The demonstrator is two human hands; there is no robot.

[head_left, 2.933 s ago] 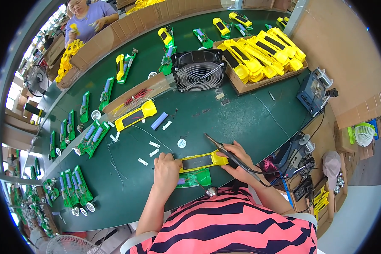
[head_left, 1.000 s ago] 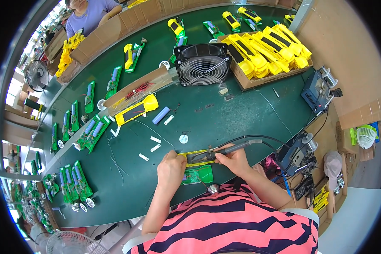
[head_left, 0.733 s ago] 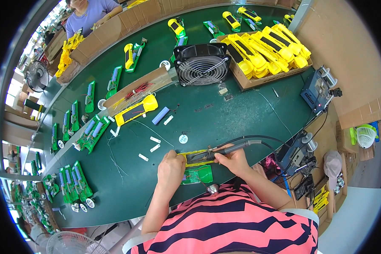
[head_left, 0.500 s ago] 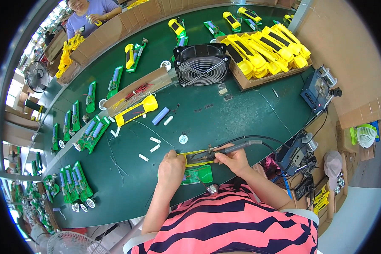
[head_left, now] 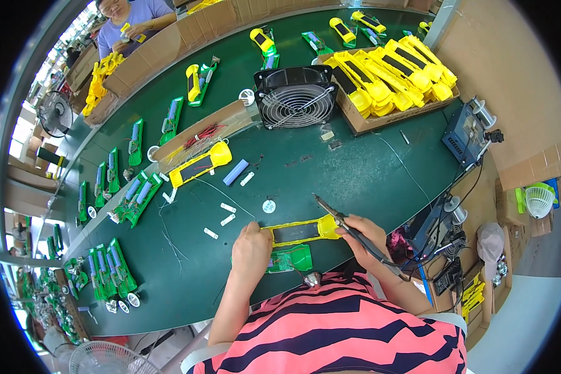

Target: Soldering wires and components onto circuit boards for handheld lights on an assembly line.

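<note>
My left hand (head_left: 252, 249) is closed over the left end of a yellow torch casing (head_left: 327, 227), which lies open side up with a dark panel inside. A thin wire (head_left: 225, 195) runs across the table to that hand. In my right hand (head_left: 366, 235) is a soldering iron (head_left: 330, 207), gripped by its handle. Its tip points up and away, above the casing and apart from it. Just below the casing lies a green torch housing (head_left: 301, 257) with a round reflector (head_left: 313, 278) by my shirt. The left fingertips are partly hidden.
A fan (head_left: 296, 103) stands beyond my hands, beside a carton (head_left: 389, 118) of yellow casings. Soldering stations (head_left: 464, 140) sit at the right edge. A blue battery cell (head_left: 235, 172), small white strips (head_left: 228, 219) and green housings (head_left: 137, 198) lie leftward. A person (head_left: 131, 28) works across the table.
My right hand has drawn the soldering iron back off the casing and turned its tip upward. The casing's right end now shows. My left hand stays put.
</note>
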